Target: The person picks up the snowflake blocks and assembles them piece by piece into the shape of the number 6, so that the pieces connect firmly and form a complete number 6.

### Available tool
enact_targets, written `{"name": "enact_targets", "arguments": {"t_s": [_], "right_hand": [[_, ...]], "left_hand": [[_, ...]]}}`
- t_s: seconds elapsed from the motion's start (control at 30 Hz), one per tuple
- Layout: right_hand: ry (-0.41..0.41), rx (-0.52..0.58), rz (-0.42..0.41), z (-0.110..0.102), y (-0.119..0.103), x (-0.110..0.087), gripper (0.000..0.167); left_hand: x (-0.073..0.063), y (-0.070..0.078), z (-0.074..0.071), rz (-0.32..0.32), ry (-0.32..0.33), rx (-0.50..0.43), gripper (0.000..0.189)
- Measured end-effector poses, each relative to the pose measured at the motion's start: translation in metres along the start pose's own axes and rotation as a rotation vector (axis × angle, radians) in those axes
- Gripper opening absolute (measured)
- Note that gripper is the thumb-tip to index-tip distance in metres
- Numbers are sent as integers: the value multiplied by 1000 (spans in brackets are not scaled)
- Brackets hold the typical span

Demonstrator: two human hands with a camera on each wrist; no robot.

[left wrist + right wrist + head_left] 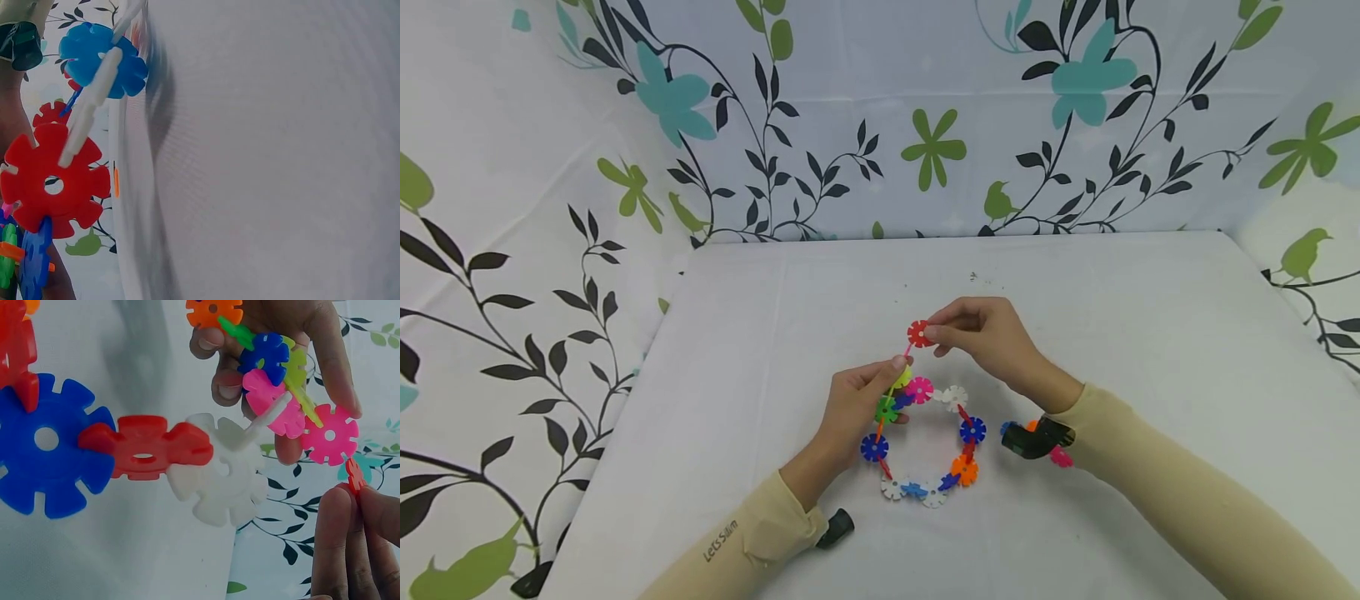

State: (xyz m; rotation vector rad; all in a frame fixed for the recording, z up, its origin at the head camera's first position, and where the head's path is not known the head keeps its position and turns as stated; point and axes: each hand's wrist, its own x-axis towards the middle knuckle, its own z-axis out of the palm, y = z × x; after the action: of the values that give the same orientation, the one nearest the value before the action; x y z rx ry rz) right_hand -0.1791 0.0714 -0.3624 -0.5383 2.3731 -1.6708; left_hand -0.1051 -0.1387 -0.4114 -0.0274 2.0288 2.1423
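Note:
A ring of notched plastic discs, many-coloured, hangs from my left hand [853, 404] in the head view; a blue disc [874, 447] marks its left side. The thumb and fingers of that hand grip the joined discs near the ring's top, at a pink disc [331, 435] seen in the right wrist view. My right hand [988, 333] pinches a red disc [917, 334] between thumb and fingers. Edge-on in the right wrist view, that red disc meets the pink disc's rim. Close to the left wrist camera are another red disc [72, 165] and a light blue disc [128, 69] of the ring.
A few discs, among them a pink one [1061, 456], lie on the white table [760, 317] beside my right wrist, partly hidden by the black wrist camera [1033, 440]. Behind the table hangs a leaf-patterned cloth [850, 67].

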Motion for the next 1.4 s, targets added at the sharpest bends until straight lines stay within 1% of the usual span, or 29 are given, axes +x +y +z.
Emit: {"name": "enact_targets", "arguments": {"t_s": [0.27, 0.4, 0.6, 0.9, 1.0, 1.07, 1.13, 1.17, 1.23, 1.3, 1.33, 1.4], "right_hand": [[1, -26, 2, 4, 1, 0, 17], [7, -63, -34, 5, 0, -1, 17], [14, -118, -86, 7, -1, -4, 17], [40, -157, -119, 10, 0, -4, 16], [40, -161, -130, 10, 0, -5, 16], [37, -162, -139, 10, 1, -5, 16], [31, -161, -147, 10, 1, -5, 16], [25, -158, -149, 10, 2, -5, 16], [11, -159, -148, 10, 2, -5, 17], [-7, -156, -148, 10, 2, -6, 17], [-16, -157, -149, 11, 2, -6, 18], [-35, -157, -158, 11, 2, -6, 19]], "left_hand": [[-1, 1, 1, -5, 0, 8, 54], [0, 1, 2, -9, 5, 21, 56], [0, -1, 3, 12, -12, 23, 55], [-1, 0, 5, 0, -18, -2, 53], [-1, 2, 5, -18, -18, -12, 52], [-2, 4, 5, -43, -1, -12, 51], [-1, 7, 6, -66, 35, 18, 50], [-1, 8, 6, -76, 44, 23, 51], [0, 9, 7, -89, 57, 16, 53], [2, 9, 7, -81, 60, 3, 54], [2, 9, 7, -73, 54, -20, 52], [2, 8, 7, -50, 53, -40, 49]]}}
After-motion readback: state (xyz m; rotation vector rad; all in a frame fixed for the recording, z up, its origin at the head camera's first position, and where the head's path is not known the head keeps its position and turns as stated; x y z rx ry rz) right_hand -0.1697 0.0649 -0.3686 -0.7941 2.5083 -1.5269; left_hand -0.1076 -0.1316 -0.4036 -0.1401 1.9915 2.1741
